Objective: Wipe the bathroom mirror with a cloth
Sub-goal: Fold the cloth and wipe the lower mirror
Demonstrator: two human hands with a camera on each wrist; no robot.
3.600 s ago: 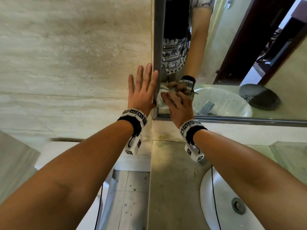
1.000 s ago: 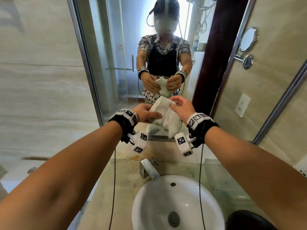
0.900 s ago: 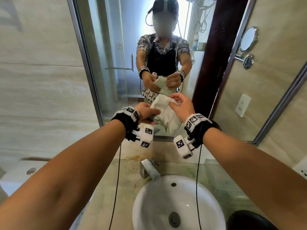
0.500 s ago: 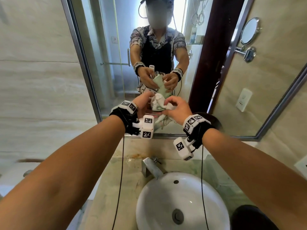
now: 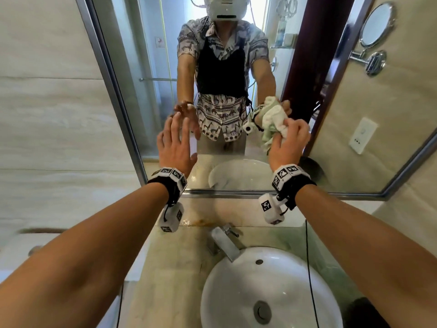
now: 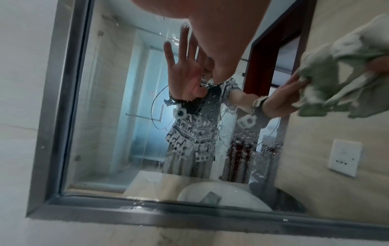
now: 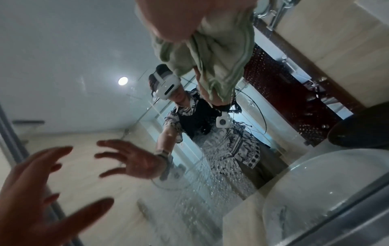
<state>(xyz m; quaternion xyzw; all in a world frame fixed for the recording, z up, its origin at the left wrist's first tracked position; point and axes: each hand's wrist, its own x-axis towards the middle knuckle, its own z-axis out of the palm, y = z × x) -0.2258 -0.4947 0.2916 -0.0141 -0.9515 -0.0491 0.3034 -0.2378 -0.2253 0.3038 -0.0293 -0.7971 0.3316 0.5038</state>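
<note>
- The cloth, pale green-white and bunched, is gripped in the right hand; its fingers are curled round the wad, which is held up against or just before the mirror, right of centre and above the lower frame edge. Actual contact with the glass cannot be confirmed.
- The left hand is held flat toward the glass near the mirror's left frame edge, fingers straight and spread, nothing carried. Whether the fingertips touch the glass cannot be told.
- Droplets and spatter are seen across the lower middle of the glass in both wrist views; streaks are also noted along the bottom frame edge.
- Judgement: wiping is not finished. The lower central area is judged unwiped, and the right-hand part of the glass is probably also left to do.
- Below, a white basin and a tap are set on the bench.
</note>
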